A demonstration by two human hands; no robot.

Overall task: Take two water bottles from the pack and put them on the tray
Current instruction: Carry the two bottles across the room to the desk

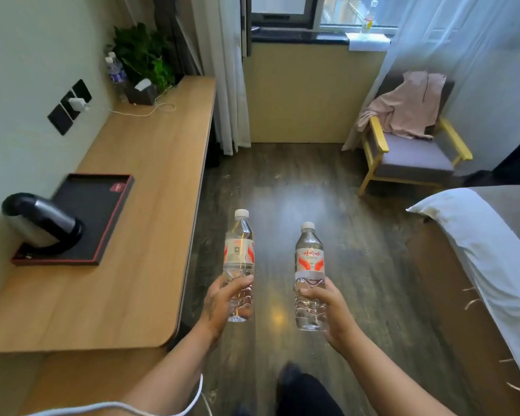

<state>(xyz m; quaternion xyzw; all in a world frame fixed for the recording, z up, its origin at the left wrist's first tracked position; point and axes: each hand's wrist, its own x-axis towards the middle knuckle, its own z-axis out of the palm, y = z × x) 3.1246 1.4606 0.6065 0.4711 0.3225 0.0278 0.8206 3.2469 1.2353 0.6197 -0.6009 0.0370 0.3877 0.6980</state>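
The left hand (pixel 219 304) wraps its fingers around the lower body of one water bottle (pixel 238 265), and the right hand (pixel 332 310) grips a second water bottle (pixel 309 276) the same way, both held upright and apart over the dark wood floor (pixel 327 205). To the left, the black tray (pixel 108 211) lies on the wooden desk (pixel 150 205), with an electric kettle (pixel 41 223) standing on its near end.

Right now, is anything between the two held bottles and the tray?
Nothing visible blocks the way. The left hand and right hand hold the bottles over the floor; bare desk lies before the tray. A kettle fills the tray's near end; the far part is free.
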